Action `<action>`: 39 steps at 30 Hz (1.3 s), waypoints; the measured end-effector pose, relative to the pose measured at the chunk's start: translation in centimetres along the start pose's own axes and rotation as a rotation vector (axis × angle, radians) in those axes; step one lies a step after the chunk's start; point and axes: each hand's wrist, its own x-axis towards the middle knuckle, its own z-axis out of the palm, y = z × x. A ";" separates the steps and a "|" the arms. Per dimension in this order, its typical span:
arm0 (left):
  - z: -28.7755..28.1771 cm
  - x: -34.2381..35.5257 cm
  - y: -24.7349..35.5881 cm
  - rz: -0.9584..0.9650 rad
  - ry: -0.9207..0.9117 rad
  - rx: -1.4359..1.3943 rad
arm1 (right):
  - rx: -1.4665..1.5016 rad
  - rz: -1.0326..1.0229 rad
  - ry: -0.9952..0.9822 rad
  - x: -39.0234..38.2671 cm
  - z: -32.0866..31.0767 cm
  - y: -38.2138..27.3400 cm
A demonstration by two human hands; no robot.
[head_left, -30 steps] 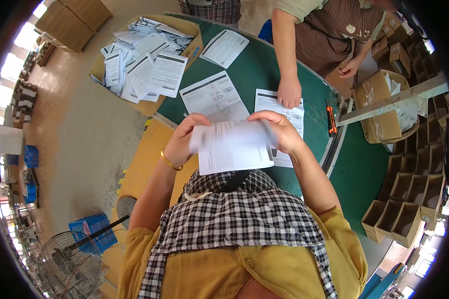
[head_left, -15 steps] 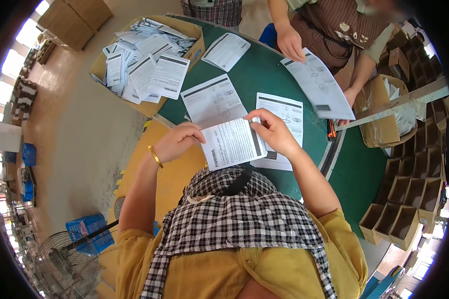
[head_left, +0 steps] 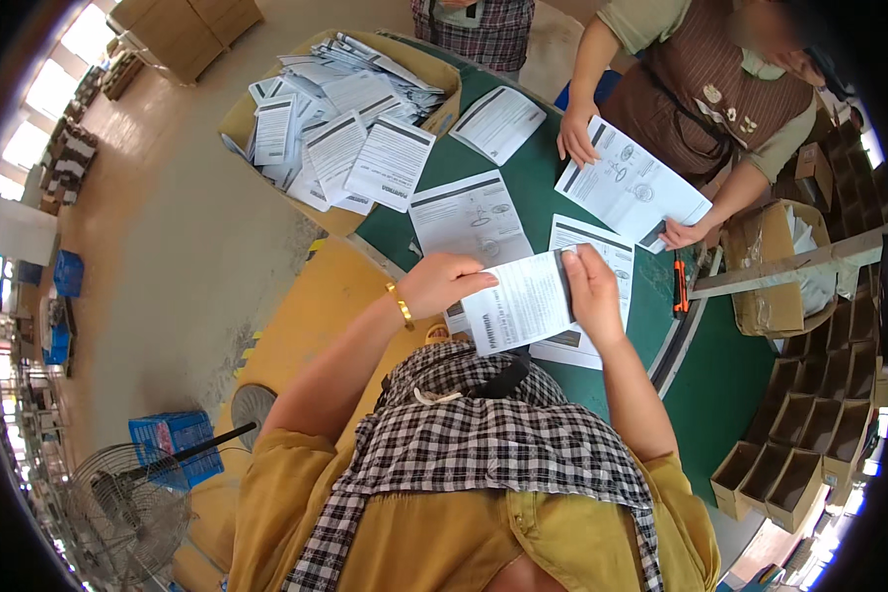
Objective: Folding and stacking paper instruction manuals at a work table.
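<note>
Between my two hands is a folded printed leaflet [head_left: 519, 304], white with a dark band along one edge. My left hand [head_left: 444, 287] pinches its upper left corner, thumb on top. At the right edge my right hand [head_left: 594, 293] grips it, thumb over the dark band. Beneath and beyond it, two unfolded sheets lie on the green table [head_left: 651, 365]: one printed sheet [head_left: 472, 219] to the left and another sheet [head_left: 617, 255] to the right, partly covered by my hand and the leaflet. Farther back sits a folded leaflet [head_left: 500, 123].
A cardboard box [head_left: 340, 215] heaped with folded leaflets stands at the far left. Across the table a co-worker's hands hold a large sheet [head_left: 633, 183]. An orange cutter [head_left: 680, 284] lies by the metal rail [head_left: 789, 264]. A fan [head_left: 128, 508] stands at lower left.
The view has shifted, so the scene sits farther right. My right hand has turned more upright along the leaflet's edge. The co-worker's sheet has come down flatter toward the table.
</note>
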 end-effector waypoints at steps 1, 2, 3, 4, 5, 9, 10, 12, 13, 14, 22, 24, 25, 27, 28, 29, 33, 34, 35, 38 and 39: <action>-0.3 -0.2 -0.4 -0.004 -0.003 -0.006 | -0.063 -0.025 -0.024 0.3 -0.2 0.4; -0.4 -0.3 -0.7 -0.038 -0.005 -0.034 | -0.108 -0.081 0.002 0.6 0.1 0.5; -0.4 -0.3 -1.1 -0.070 -0.020 -0.063 | -0.156 -0.127 0.035 0.8 0.5 0.8; -0.6 -0.5 -1.3 -0.070 0.008 -0.062 | -0.218 -0.207 0.079 1.3 0.9 1.7; -1.4 -0.6 -1.8 -0.069 0.033 -0.063 | -0.283 -0.285 0.123 2.2 1.2 2.9; -12.2 -1.7 -4.6 -0.366 0.586 -0.276 | -0.534 0.070 0.061 3.8 -2.8 12.0; -15.8 -2.5 -8.6 -0.250 0.660 -0.295 | -0.527 -0.077 -0.107 3.4 -1.2 11.9; -22.1 -2.7 -10.4 -0.352 0.551 0.056 | -0.573 -0.223 -0.425 2.6 2.0 11.8; -21.7 -2.4 -10.2 -0.353 0.549 0.053 | -0.575 -0.221 -0.427 2.1 2.9 12.3; -21.0 -2.1 -10.0 -0.228 0.711 0.271 | -0.743 -0.364 -0.427 1.6 3.8 12.9; 3.1 -1.5 -10.8 0.067 0.097 0.313 | -0.972 -0.725 -0.713 1.1 5.2 14.1; 7.1 -0.7 -11.8 0.118 0.073 0.320 | -1.019 -0.617 -0.823 0.8 5.3 14.3; 8.4 -0.3 -11.8 0.149 0.063 0.449 | -1.005 -0.600 -0.751 0.8 5.4 14.6; 9.4 0.3 -12.4 0.183 0.055 0.580 | -0.991 -0.584 -0.676 0.7 5.5 14.9; 9.4 0.7 -12.8 0.174 -0.041 0.675 | -0.934 -0.467 -0.658 0.6 5.5 15.0; 9.4 0.8 -13.1 0.165 -0.139 0.770 | -0.875 -0.350 -0.637 0.5 5.6 15.1; 10.4 0.3 -13.7 0.210 -0.073 0.841 | -0.645 -0.263 -0.469 -1.0 5.1 16.1; 10.4 0.5 -13.6 0.117 -0.185 0.845 | -0.568 -0.245 -0.427 -1.4 4.8 16.1; 10.4 0.5 -13.5 0.023 -0.296 0.847 | -0.491 -0.227 -0.385 -1.8 4.4 16.2; 9.5 -0.2 -12.5 -0.010 -0.057 0.797 | -0.354 -0.277 -0.162 -3.0 2.8 14.9; 9.2 0.0 -12.5 -0.012 -0.054 0.802 | -0.349 -0.282 -0.160 -3.4 2.3 14.3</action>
